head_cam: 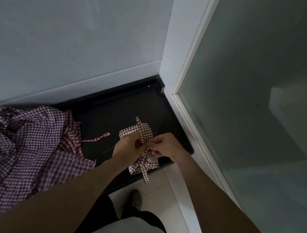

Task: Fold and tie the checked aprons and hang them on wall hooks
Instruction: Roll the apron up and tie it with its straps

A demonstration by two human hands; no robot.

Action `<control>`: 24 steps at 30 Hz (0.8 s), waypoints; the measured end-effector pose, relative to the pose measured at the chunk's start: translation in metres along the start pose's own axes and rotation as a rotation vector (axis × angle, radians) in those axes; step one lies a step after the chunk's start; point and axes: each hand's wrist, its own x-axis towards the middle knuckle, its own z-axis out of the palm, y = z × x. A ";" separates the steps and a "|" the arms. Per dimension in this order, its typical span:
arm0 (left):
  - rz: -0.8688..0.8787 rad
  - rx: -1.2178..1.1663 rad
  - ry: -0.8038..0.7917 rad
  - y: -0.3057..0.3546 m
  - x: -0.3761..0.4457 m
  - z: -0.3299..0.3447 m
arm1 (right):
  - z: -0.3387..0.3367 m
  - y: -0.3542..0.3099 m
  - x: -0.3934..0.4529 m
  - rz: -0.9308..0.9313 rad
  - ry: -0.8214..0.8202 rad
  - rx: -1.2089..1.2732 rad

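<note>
A small folded bundle of red-and-white checked apron (143,132) is held above the black counter (111,112). My left hand (127,148) grips the bundle from the left, fingers curled into the cloth. My right hand (163,145) pinches a checked strap at the bundle's middle. The bundle's lower part (144,165) and a loose strap end (146,177) hang past the counter's front edge. A heap of more checked aprons (24,141) lies on the counter's left, with one thin strap (98,138) trailing toward the middle. No wall hooks are in view.
A pale wall (72,33) with a white ledge backs the counter. On the right stand a white frame (178,62) and a frosted glass panel (254,88). Below are pale floor tiles (160,188) and my shoe (136,199).
</note>
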 end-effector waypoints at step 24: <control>-0.216 -0.077 -0.013 0.009 0.005 -0.014 | 0.008 0.029 -0.011 -0.212 0.127 -0.313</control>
